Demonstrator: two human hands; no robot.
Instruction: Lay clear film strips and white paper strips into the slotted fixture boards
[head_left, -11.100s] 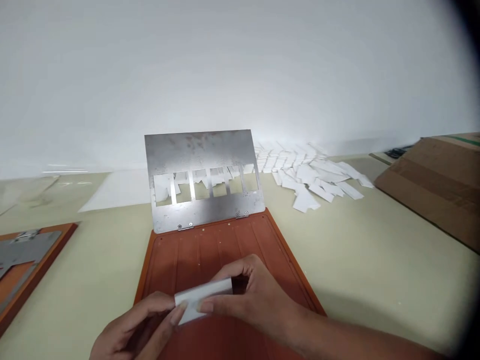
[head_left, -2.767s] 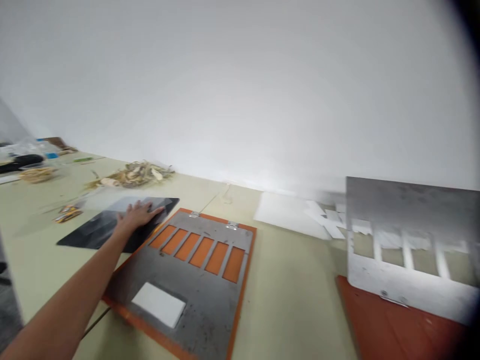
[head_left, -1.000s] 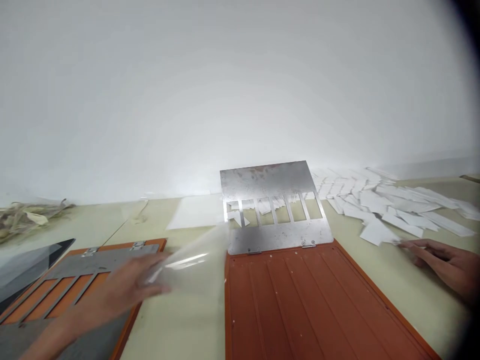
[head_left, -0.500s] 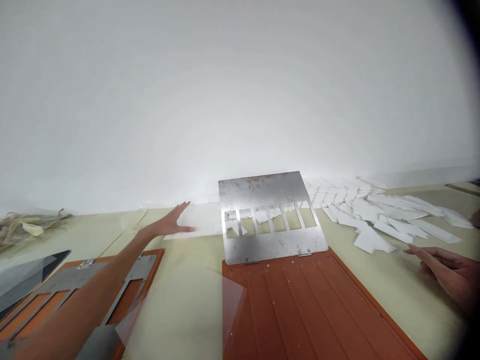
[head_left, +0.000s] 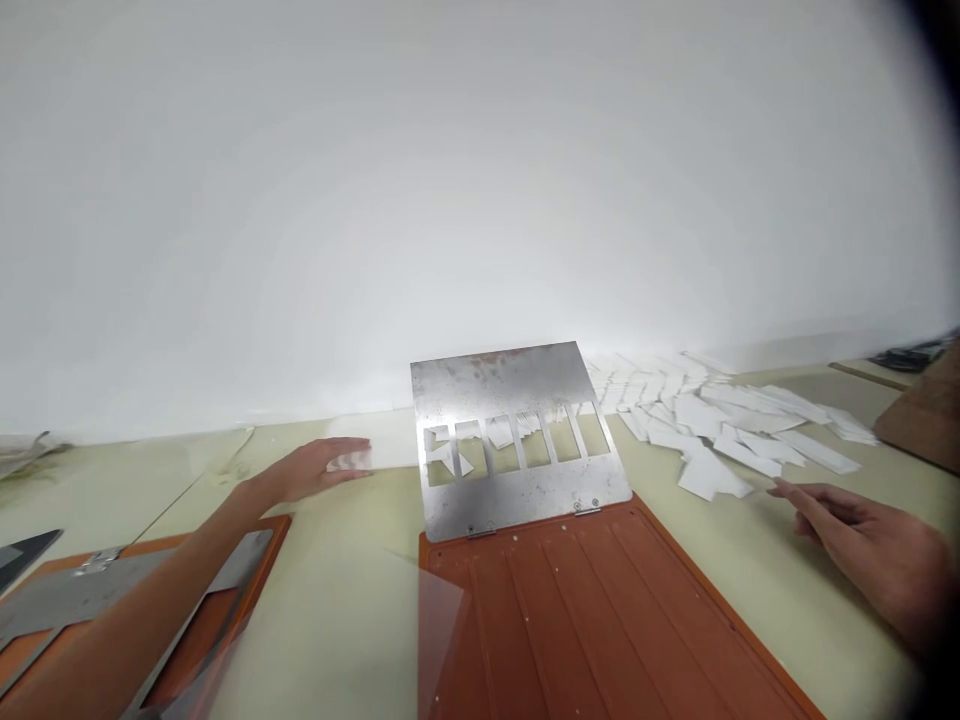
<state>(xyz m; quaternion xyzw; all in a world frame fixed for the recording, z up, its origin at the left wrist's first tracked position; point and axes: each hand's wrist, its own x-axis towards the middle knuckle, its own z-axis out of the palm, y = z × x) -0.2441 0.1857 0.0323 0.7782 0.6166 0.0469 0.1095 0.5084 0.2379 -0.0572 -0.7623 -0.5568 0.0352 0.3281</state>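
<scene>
Plain white wall (head_left: 480, 180) behind a pale cream tabletop (head_left: 337, 580), the view taken from above the work. Listed at centre: one orange-red ribbed tray (head_left: 607, 630), its far edge hinged to a perforated steel stencil plate (head_left: 495, 385) with six rectangular windows, raised and leaning back; paper scraps show through the openings. One clear plastic sheet (head_left: 442, 625) lies across the tray's near-left corner. At left: a second orange tray (head_left: 274, 535) with a steel plate (head_left: 67, 590), partly covered by the forearm. Far right: a loose heap of white paper strips (head_left: 720, 420), with a cardboard box (head_left: 926, 415) beyond. Change of note: the left hand (head_left: 307, 472), spread open and empty a moment ago, now has its fingers drawn in on what appears to be a small white paper slip (head_left: 349, 460), beside a flat white sheet (head_left: 394, 432). The right hand (head_left: 862, 545) is loosely open and empty, its fingertips (head_left: 780, 488) just short of the strips.
</scene>
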